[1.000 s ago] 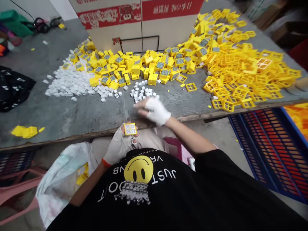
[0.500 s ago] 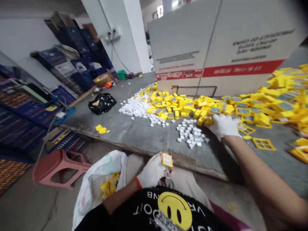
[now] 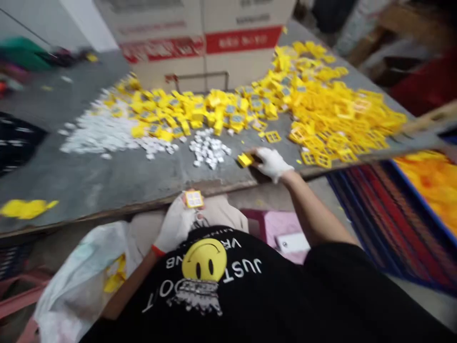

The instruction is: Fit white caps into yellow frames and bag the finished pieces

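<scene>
My left hand [image 3: 178, 218], in a white glove with bare fingertips, is closed on a yellow square frame filled with white squares [image 3: 194, 198], just off the table's front edge. My gloved right hand [image 3: 272, 163] pinches a yellow block-like piece [image 3: 244, 160] low over the tabletop. To the left of that piece lies a small heap of white cubes [image 3: 209, 148]. Behind it stretches a row of yellow pieces [image 3: 200, 112], several with grey faces. Yellow four-window frames [image 3: 321, 143] are piled to the right of my right hand.
A large carton [image 3: 243, 62] stands at the back of the grey table [image 3: 143, 178]. More white cubes [image 3: 96, 131] spread at left. Below the edge, a white sack [image 3: 82, 271] holds yellow pieces. A striped cloth [image 3: 385, 224] and orange-yellow pieces [image 3: 435, 181] are at lower right.
The view has swung to the right. My right hand has drawn back from the yellow row toward the table's front edge with a yellow piece. My left hand keeps its filled frame.
</scene>
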`<action>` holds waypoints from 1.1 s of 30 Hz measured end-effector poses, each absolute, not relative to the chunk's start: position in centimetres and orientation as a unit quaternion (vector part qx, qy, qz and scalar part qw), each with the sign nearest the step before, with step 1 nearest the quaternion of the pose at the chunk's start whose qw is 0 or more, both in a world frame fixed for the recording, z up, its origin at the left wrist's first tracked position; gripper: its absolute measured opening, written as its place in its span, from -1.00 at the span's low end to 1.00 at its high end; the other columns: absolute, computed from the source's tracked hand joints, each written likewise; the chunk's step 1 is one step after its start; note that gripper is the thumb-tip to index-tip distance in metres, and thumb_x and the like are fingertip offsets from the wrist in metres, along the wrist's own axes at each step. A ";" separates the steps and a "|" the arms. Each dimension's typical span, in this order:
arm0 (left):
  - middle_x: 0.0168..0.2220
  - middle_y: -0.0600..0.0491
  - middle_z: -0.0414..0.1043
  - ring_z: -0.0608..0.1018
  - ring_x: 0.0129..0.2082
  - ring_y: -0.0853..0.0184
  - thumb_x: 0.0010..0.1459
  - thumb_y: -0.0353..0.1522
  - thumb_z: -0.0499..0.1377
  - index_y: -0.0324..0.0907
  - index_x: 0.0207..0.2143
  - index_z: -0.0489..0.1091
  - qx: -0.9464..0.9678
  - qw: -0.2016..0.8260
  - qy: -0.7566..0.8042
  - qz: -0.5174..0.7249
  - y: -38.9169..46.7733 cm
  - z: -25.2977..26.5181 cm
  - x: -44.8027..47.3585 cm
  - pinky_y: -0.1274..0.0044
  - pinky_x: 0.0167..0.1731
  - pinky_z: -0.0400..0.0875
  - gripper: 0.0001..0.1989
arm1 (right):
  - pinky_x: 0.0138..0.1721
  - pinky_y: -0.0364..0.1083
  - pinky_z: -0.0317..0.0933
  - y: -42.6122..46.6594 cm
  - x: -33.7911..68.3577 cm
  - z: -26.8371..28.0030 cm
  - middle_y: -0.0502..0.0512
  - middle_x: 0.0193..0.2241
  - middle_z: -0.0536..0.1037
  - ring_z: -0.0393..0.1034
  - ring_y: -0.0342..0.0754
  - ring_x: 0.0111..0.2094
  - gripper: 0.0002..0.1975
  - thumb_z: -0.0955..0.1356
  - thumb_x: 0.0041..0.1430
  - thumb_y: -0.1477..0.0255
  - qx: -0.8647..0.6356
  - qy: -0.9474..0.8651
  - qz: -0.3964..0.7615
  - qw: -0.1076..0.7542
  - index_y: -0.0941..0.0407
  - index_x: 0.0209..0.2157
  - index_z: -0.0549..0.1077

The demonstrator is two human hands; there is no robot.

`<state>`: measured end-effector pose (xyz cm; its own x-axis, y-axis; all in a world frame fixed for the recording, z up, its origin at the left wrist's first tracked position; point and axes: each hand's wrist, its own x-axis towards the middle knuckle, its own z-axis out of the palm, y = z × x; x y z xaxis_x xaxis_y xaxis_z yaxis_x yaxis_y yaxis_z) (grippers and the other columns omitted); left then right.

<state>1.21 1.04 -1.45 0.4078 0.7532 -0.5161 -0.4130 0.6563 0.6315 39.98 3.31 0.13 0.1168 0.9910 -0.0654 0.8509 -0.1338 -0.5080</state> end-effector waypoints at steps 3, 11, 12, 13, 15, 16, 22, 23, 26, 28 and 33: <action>-0.05 -0.03 0.73 0.76 -0.21 0.22 0.38 -0.19 0.51 -0.09 0.11 0.60 0.207 0.803 0.437 0.348 1.3 -1.2 1.7 0.52 -0.37 0.66 -0.64 | 0.47 0.28 0.42 3.2 40.2 0.1 0.32 0.40 0.68 0.58 0.28 0.41 -0.36 0.32 0.44 0.54 -0.780 -0.598 0.145 0.111 0.08 0.49 0.56; -0.12 -0.06 0.74 0.79 -0.31 0.20 0.45 -0.24 0.43 -0.13 0.09 0.58 0.220 0.782 0.464 0.354 0.4 1.4 3.4 0.50 -0.44 0.66 -0.74 | 0.46 0.39 0.28 3.3 36.7 2.5 0.57 0.47 0.55 0.45 0.54 0.43 -0.22 0.49 0.40 0.32 -0.761 -0.634 0.138 0.003 0.21 0.57 0.47; -0.13 -0.05 0.74 0.78 -0.32 0.21 0.44 -0.23 0.45 -0.13 0.09 0.58 0.217 0.785 0.459 0.353 0.4 1.5 3.6 0.50 -0.45 0.65 -0.71 | 0.45 0.38 0.30 3.2 36.2 2.5 0.53 0.41 0.61 0.48 0.51 0.40 -0.27 0.49 0.41 0.32 -0.744 -0.652 0.143 0.025 0.20 0.53 0.52; -0.14 -0.04 0.74 0.77 -0.33 0.21 0.42 -0.22 0.47 -0.12 0.11 0.59 0.216 0.790 0.452 0.352 0.3 1.6 3.8 0.51 -0.46 0.64 -0.69 | 0.44 0.37 0.33 2.9 35.5 2.5 0.47 0.37 0.65 0.51 0.47 0.36 -0.30 0.49 0.41 0.29 -0.715 -0.680 0.151 0.063 0.17 0.51 0.56; -0.13 -0.03 0.74 0.76 -0.34 0.23 0.39 -0.21 0.51 -0.11 0.12 0.60 0.219 0.798 0.434 0.356 0.1 1.6 3.9 0.52 -0.47 0.62 -0.65 | 0.43 0.34 0.40 2.1 33.9 2.5 0.33 0.36 0.67 0.55 0.39 0.33 -0.29 0.53 0.42 0.17 -0.619 -0.746 0.179 0.166 0.08 0.51 0.57; -0.11 -0.04 0.75 0.76 -0.33 0.23 0.38 -0.20 0.53 -0.11 0.12 0.61 0.224 0.802 0.422 0.358 0.0 1.6 3.9 0.52 -0.46 0.62 -0.64 | 0.43 0.32 0.42 1.6 32.9 2.6 0.27 0.36 0.68 0.57 0.35 0.32 -0.27 0.55 0.43 0.09 -0.564 -0.774 0.194 0.215 0.03 0.52 0.57; 0.09 -0.09 0.77 0.80 -0.10 0.19 0.35 -0.15 0.58 -0.11 0.08 0.59 0.238 0.810 0.381 0.377 -0.3 1.4 3.2 0.53 -0.33 0.65 -0.59 | 0.37 0.29 0.50 0.4 27.8 3.1 0.24 0.27 0.73 0.63 0.28 0.26 -0.27 0.42 0.56 -0.17 -0.416 -0.827 0.228 0.302 0.01 0.46 0.64; 0.07 -0.07 0.77 0.80 -0.12 0.22 0.37 -0.16 0.57 -0.11 0.08 0.58 0.233 0.810 0.380 0.382 -0.4 1.4 3.0 0.53 -0.32 0.66 -0.61 | 0.37 0.29 0.50 0.5 27.3 3.1 0.24 0.26 0.74 0.64 0.28 0.25 -0.27 0.41 0.56 -0.18 -0.417 -0.829 0.229 0.295 0.02 0.46 0.64; -0.01 -0.03 0.77 0.77 -0.21 0.28 0.39 -0.23 0.56 -0.13 0.04 0.57 0.207 0.812 0.378 0.394 -0.5 1.2 2.6 0.52 -0.32 0.68 -0.66 | 0.35 0.31 0.51 0.9 26.7 3.1 0.23 0.24 0.74 0.64 0.29 0.23 -0.25 0.43 0.53 -0.20 -0.430 -0.834 0.227 0.260 -0.02 0.47 0.63; -0.04 -0.03 0.77 0.79 -0.20 0.25 0.39 -0.27 0.56 -0.14 0.03 0.58 0.192 0.811 0.383 0.398 -0.5 1.2 2.5 0.50 -0.31 0.70 -0.69 | 0.35 0.31 0.51 0.9 26.7 3.2 0.23 0.23 0.75 0.65 0.30 0.22 -0.26 0.45 0.52 -0.19 -0.441 -0.836 0.221 0.240 -0.04 0.47 0.63; -0.04 -0.06 0.78 0.85 -0.02 0.12 0.39 -0.32 0.54 -0.15 0.00 0.60 0.187 0.811 0.381 0.403 -0.5 1.3 2.6 0.49 -0.27 0.76 -0.76 | 0.36 0.31 0.50 0.4 26.9 3.8 0.21 0.24 0.75 0.64 0.29 0.22 -0.28 0.43 0.53 -0.19 -0.461 -0.836 0.205 0.217 -0.07 0.47 0.62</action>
